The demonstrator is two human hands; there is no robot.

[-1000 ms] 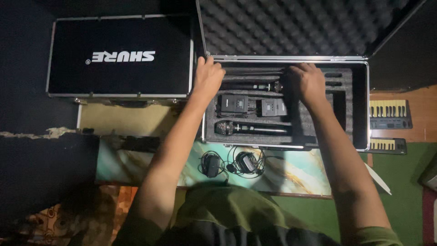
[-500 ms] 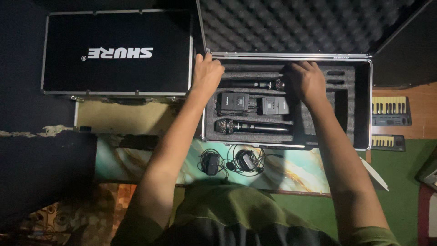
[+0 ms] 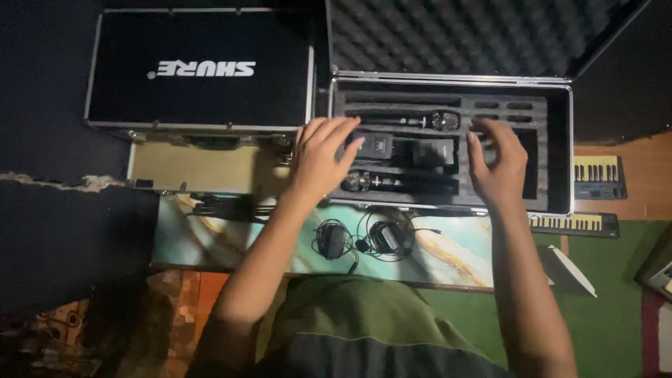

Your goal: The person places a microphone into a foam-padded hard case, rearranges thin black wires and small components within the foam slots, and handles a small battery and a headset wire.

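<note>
Both hands hover spread over the open foam-lined case [image 3: 560,140]: left hand [image 3: 323,155] above its front-left corner, right hand [image 3: 498,162] right of the two microphones [image 3: 409,121]; a closed black case [image 3: 199,98] with white lettering lies left

An open case [image 3: 560,140] is sitting at upper right of the frame, with 2 microphones [image 3: 420,121] lying in its foam, 1 above the other. A closed case [image 3: 199,70] is lying at upper left. Coiled cables [image 3: 364,239] are resting below the open case, at centre.
</note>
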